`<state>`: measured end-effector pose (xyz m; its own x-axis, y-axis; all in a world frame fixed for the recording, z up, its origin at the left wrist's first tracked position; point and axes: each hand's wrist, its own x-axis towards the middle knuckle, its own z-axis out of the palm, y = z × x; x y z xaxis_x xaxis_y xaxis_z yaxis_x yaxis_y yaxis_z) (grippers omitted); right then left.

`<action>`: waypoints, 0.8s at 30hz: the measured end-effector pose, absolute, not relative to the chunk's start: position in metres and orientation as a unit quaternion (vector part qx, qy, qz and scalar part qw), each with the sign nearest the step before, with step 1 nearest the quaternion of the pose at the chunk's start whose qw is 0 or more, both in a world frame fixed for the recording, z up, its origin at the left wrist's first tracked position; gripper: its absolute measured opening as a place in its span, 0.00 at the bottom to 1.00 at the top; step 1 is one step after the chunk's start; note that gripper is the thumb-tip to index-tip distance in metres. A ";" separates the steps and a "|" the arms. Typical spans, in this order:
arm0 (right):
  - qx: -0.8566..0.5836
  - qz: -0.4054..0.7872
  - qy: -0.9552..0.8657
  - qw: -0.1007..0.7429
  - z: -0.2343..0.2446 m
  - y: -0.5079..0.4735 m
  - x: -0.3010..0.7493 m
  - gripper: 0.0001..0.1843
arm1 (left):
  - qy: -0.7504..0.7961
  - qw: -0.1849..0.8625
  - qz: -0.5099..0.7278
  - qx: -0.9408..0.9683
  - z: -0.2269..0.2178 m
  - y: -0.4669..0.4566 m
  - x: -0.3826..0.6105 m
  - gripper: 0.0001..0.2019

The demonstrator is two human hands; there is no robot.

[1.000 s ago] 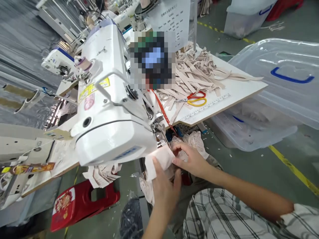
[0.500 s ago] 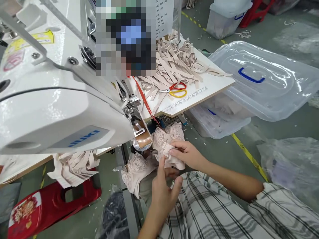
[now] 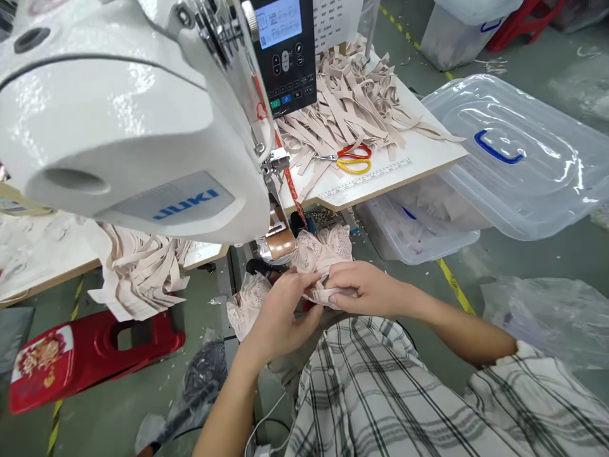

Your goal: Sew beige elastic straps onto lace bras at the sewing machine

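Observation:
A pale pink lace bra (image 3: 323,249) hangs in front of the sewing machine's narrow arm (image 3: 280,244), one cup further back and the other lower to the left. My right hand (image 3: 368,289) is closed on the bra's near edge, thumb and fingers pinching the fabric. Close by on the left, my left hand (image 3: 285,311) has its fingertips on the same edge, the thumb curled below. Its fingers partly cover the left cup (image 3: 248,301). The fabric between the two hands is folded, and its underside is hidden.
The white JUKI machine head (image 3: 143,139) fills the upper left, a control panel (image 3: 285,57) behind it. Beige strips (image 3: 347,101) and red-and-yellow scissors (image 3: 352,158) lie on the white table. More strips (image 3: 143,273) hang at left above a red stool (image 3: 90,355). Clear lidded bins (image 3: 523,184) stand right.
My left hand has moved up and left, from raised fingers onto the bra's edge. My right hand has shifted slightly along the fabric. The view has turned, showing the machine head larger.

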<state>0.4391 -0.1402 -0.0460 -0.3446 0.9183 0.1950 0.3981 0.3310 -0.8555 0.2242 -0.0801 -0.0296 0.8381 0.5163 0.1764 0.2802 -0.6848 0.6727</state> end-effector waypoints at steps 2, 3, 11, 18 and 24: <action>-0.448 0.256 -0.792 0.326 -0.048 -0.141 0.441 0.10 | 0.207 0.274 0.216 0.914 -0.036 -0.078 0.222 0.04; -0.447 0.189 -0.814 0.317 -0.050 -0.142 0.442 0.11 | 0.189 0.229 0.244 0.923 -0.040 -0.079 0.220 0.05; -0.415 -0.023 -0.837 0.355 -0.060 -0.143 0.436 0.10 | 0.119 0.009 0.374 0.920 -0.049 -0.092 0.215 0.12; -0.444 0.105 -0.833 0.314 -0.059 -0.142 0.436 0.15 | 0.130 0.035 0.368 0.920 -0.049 -0.086 0.209 0.11; -0.543 0.512 -0.569 0.345 -0.069 -0.136 0.423 0.14 | 0.300 0.127 0.396 0.859 -0.086 -0.109 0.211 0.22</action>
<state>0.4227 -0.1365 -0.0686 -0.1717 0.9713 -0.1644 0.2639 -0.1154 -0.9576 0.2111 -0.1093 -0.0861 0.5074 0.6155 0.6031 0.4144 -0.7879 0.4555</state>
